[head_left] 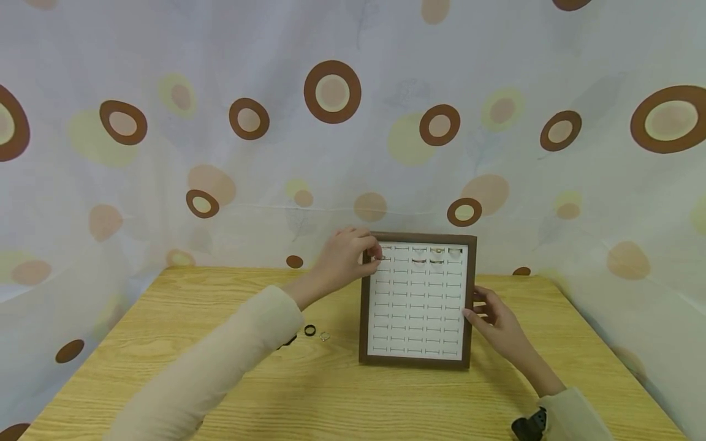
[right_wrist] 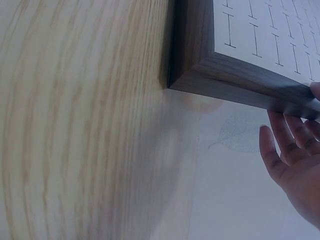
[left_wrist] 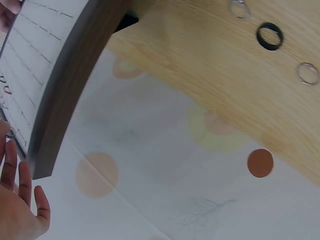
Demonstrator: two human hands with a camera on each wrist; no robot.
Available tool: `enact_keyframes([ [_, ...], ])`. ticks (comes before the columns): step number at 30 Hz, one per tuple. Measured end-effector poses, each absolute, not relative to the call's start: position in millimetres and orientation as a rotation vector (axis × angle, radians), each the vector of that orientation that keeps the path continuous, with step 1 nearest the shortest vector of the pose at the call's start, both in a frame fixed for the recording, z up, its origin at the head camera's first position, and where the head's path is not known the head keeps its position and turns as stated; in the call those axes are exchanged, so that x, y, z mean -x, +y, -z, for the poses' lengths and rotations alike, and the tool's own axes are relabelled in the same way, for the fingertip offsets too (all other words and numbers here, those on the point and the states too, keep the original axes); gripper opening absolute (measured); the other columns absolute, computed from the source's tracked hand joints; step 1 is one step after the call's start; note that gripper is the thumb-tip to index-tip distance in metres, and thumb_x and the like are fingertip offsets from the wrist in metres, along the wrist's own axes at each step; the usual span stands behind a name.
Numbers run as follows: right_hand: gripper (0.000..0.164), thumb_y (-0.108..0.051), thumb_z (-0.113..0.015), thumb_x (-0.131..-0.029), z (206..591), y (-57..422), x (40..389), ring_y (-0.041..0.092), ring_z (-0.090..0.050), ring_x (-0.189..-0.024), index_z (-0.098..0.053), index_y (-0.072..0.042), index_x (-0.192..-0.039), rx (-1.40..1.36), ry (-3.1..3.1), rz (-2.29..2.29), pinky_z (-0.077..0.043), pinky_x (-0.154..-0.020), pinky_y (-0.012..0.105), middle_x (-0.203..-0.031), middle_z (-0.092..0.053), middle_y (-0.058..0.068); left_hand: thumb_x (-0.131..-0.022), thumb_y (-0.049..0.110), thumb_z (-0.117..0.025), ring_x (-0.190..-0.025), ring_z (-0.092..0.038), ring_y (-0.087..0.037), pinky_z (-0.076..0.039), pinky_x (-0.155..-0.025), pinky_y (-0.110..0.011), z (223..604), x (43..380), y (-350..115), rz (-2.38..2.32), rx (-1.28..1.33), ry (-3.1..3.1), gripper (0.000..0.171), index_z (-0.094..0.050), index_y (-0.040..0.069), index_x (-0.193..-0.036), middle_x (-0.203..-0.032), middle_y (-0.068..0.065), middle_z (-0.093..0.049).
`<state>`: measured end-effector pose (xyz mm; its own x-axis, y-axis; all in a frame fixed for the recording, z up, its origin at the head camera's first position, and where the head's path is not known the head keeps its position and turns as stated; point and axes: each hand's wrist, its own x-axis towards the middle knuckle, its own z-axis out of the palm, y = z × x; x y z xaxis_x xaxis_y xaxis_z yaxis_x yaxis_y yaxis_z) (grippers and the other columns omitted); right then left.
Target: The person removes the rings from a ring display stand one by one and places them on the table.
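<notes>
A ring display board in a brown wooden frame stands upright on the table, its white face full of short slits. Several rings sit in its top two rows, among them a gold-toned ring. At the upper left corner, my left hand pinches a small ring right at the second row. My right hand grips the frame's right side, thumb on the front edge and fingers behind. In the right wrist view, that hand's fingertips are at the frame's side.
On the wooden table, left of the board, lie a black ring and silver rings, one of them a thin band. A dark object shows partly behind the left sleeve. A patterned curtain hangs behind the table.
</notes>
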<state>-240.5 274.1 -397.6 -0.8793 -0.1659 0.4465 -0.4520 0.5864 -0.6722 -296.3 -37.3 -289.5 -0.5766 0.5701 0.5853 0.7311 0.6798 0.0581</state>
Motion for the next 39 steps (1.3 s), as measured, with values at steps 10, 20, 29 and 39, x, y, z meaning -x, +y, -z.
enact_keyframes([
  [10,0.047,-0.006,-0.057,-0.088,395.8,272.5,239.4,-0.002,-0.052,-0.092,-0.039,0.005,-0.130,-0.502,-2.478,-1.194,-0.046,-0.074,0.016,-0.113,-0.056,0.020,-0.076,0.020,-0.070,-0.077,-0.050,-0.012,-0.041,-0.073,-0.034,315.6,292.3,-82.2,0.385,0.962,-2.405,0.006,-0.064,0.021,-0.079,-0.080,0.008,-0.060],
  [20,0.046,-0.006,-0.057,-0.088,396.7,273.2,240.2,-0.003,-0.051,-0.092,-0.039,0.005,-0.130,-0.517,-2.471,-1.221,-0.046,-0.074,0.016,-0.114,-0.055,0.020,-0.076,0.021,-0.072,-0.073,-0.047,-0.012,-0.039,-0.068,-0.034,358.9,282.7,-126.9,0.326,0.924,-2.460,0.010,-0.063,0.023,-0.075,-0.077,0.008,-0.057],
  [29,0.046,-0.006,-0.057,-0.088,399.0,274.2,241.2,-0.003,-0.054,-0.092,-0.039,0.005,-0.130,-0.513,-2.476,-1.245,-0.047,-0.074,0.016,-0.116,-0.053,0.022,-0.075,0.021,-0.073,-0.072,-0.043,-0.010,-0.037,-0.070,-0.034,391.3,272.7,-151.3,0.330,0.851,-2.589,0.012,-0.062,0.025,-0.073,-0.077,0.008,-0.057],
  [39,0.046,-0.005,-0.056,-0.088,398.3,273.9,240.1,-0.002,-0.054,-0.092,-0.039,0.005,-0.130,-0.522,-2.466,-1.239,-0.046,-0.074,0.015,-0.116,-0.054,0.021,-0.074,0.020,-0.071,-0.071,-0.041,-0.009,-0.033,-0.067,-0.030,415.3,266.6,-164.7,0.260,0.821,-2.675,0.014,-0.061,0.027,-0.070,-0.076,0.012,-0.056],
])
